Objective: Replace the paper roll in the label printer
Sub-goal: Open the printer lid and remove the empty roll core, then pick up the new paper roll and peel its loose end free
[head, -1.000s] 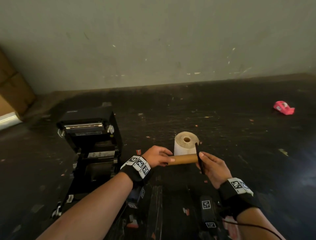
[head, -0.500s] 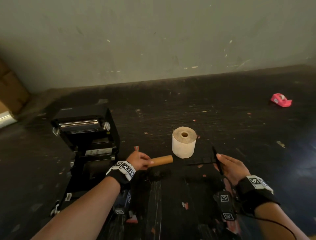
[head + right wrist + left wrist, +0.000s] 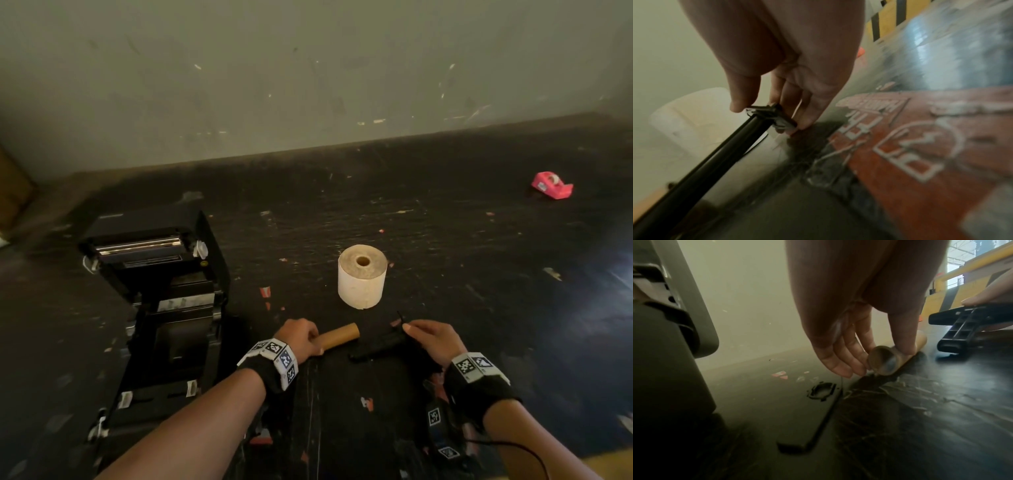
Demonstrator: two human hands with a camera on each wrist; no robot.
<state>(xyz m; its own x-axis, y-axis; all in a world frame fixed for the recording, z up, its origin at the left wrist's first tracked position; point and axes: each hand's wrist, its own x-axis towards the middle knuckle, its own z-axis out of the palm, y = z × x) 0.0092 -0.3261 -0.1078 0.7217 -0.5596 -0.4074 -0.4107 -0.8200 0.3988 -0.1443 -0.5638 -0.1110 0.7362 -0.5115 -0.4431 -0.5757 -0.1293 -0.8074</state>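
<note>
The black label printer stands with its lid raised at the left, and its side shows in the left wrist view. A full white paper roll stands on end at the middle of the dark table; it appears blurred behind the spindle. My left hand pinches one end of the empty brown cardboard core, which touches down low on the table. My right hand pinches the flanged end of the black spindle, which slants down to the table just right of the core.
A red tape dispenser lies at the far right near the wall. A flat black plastic piece lies on the table by my left hand. Cardboard stands at the far left. A red printed sticker covers the table under my right hand.
The cardboard core has come off the spindle. My hands drew apart, then both sank to the table, the left with the core, the right with the spindle.
</note>
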